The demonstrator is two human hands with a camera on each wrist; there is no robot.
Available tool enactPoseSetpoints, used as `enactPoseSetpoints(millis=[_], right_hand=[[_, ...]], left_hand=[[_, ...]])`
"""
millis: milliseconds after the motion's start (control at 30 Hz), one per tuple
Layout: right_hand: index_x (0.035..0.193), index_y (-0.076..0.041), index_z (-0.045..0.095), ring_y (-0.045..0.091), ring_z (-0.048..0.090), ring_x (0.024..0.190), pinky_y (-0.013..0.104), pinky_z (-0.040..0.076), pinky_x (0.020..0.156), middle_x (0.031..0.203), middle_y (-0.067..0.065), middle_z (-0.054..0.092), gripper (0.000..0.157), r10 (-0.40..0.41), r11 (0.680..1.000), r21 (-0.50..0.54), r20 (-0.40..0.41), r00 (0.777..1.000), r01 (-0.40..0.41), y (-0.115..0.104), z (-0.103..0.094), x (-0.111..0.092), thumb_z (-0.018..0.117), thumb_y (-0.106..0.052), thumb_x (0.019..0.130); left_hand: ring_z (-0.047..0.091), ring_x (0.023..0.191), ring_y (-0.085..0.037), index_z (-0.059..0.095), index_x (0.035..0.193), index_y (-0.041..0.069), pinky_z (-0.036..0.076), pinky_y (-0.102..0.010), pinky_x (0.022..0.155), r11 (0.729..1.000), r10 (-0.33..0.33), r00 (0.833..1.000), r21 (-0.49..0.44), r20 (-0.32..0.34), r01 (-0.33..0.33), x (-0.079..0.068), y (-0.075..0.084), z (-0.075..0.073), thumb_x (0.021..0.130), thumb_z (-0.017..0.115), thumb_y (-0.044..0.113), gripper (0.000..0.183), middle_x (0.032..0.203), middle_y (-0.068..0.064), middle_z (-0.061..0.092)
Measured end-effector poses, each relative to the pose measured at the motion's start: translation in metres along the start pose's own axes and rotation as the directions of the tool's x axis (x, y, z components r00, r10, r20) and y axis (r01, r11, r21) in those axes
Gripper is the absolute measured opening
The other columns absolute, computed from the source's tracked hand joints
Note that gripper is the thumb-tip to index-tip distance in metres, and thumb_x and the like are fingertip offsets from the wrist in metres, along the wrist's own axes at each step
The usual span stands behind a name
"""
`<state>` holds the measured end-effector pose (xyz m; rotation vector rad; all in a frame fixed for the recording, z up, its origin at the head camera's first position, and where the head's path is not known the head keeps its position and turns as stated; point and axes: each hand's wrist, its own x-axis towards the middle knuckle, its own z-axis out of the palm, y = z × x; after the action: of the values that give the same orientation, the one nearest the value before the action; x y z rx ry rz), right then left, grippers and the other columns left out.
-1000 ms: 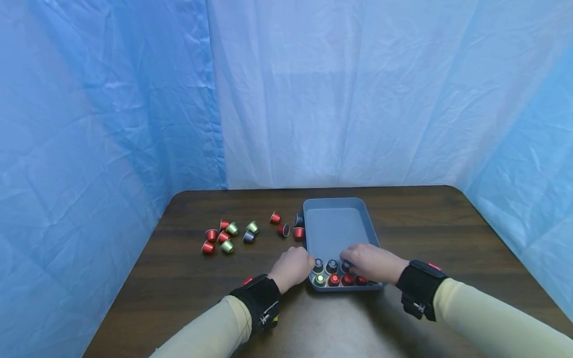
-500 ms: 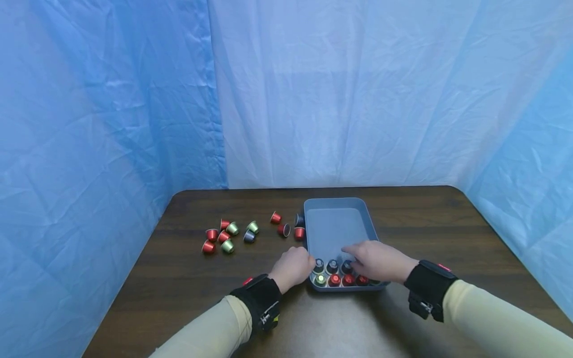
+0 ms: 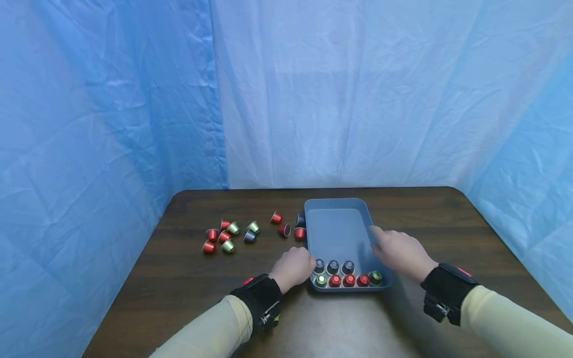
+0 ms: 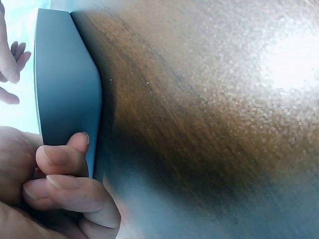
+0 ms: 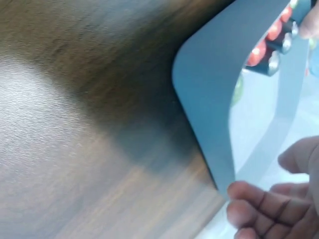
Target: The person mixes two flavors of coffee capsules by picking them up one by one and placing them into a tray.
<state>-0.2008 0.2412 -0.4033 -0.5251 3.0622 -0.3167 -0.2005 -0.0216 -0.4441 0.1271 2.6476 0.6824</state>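
A blue-grey tray (image 3: 337, 226) lies on the table, with coffee capsules standing at its near end. In the front row are a light green capsule (image 3: 321, 281), several red ones and a dark green capsule (image 3: 375, 277). Behind them stand three dark blue capsules, one of them a dark blue capsule (image 3: 347, 267). My left hand (image 3: 293, 267) grips the tray's left side near the front; its curled fingers (image 4: 62, 158) lie against the outer wall. At the right rim hovers my right hand (image 3: 403, 252), its thumb apart from loosely bent fingers (image 5: 259, 211) and nothing between them.
Left of the tray several loose capsules lie on the dark wood table (image 3: 179, 293), among them a red capsule (image 3: 208, 247), a green capsule (image 3: 228, 246) and a blue capsule (image 3: 249, 236). A few more touch or nearly touch its left wall. Blue sheets (image 3: 335, 99) hang around the table.
My right hand has let go of the third dark blue capsule and moved right to the tray's right rim, uncovering the dark green capsule. The left hand has stayed put.
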Motion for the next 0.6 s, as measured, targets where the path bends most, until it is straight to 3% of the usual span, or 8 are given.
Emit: enactPoseSetpoints(millis=[167,300,600], right_hand=[[0.113,0.005,0.06,0.011,0.051,0.049,0.027,0.045,0.047,0.063,0.001,0.053,0.029,0.074,0.997,0.0,-0.005,0.997,-0.074,0.005,0.005,-0.004,0.069,-0.018,0.098],[0.095,-0.001,0.058,0.013,0.049,0.047,0.028,0.04,0.045,0.059,0.002,0.048,0.022,0.128,0.992,0.0,-0.005,0.992,-0.128,0.007,0.009,-0.007,0.069,-0.02,0.098],[0.099,0.004,0.062,0.014,0.053,0.051,0.029,0.044,0.048,0.063,0.004,0.052,0.024,0.168,0.986,-0.012,0.063,0.984,-0.168,0.012,0.023,-0.007,0.068,-0.019,0.098]], left_hand=[[0.058,0.055,-0.02,0.065,0.077,0.009,0.038,-0.03,0.05,1.0,-0.001,1.0,0.006,-0.001,0.001,0.0,0.0,0.001,0.104,0.057,0.027,0.034,0.063,-0.006,0.056],[0.058,0.055,-0.02,0.065,0.078,0.008,0.039,-0.029,0.05,1.0,0.0,1.0,0.005,0.002,0.0,0.001,0.0,0.002,0.104,0.057,0.028,0.034,0.063,-0.006,0.057],[0.059,0.056,-0.02,0.065,0.078,0.01,0.04,-0.03,0.051,1.0,0.022,1.0,-0.01,0.012,-0.022,0.0,-0.003,0.0,0.104,0.057,0.029,0.033,0.063,-0.006,0.058]])
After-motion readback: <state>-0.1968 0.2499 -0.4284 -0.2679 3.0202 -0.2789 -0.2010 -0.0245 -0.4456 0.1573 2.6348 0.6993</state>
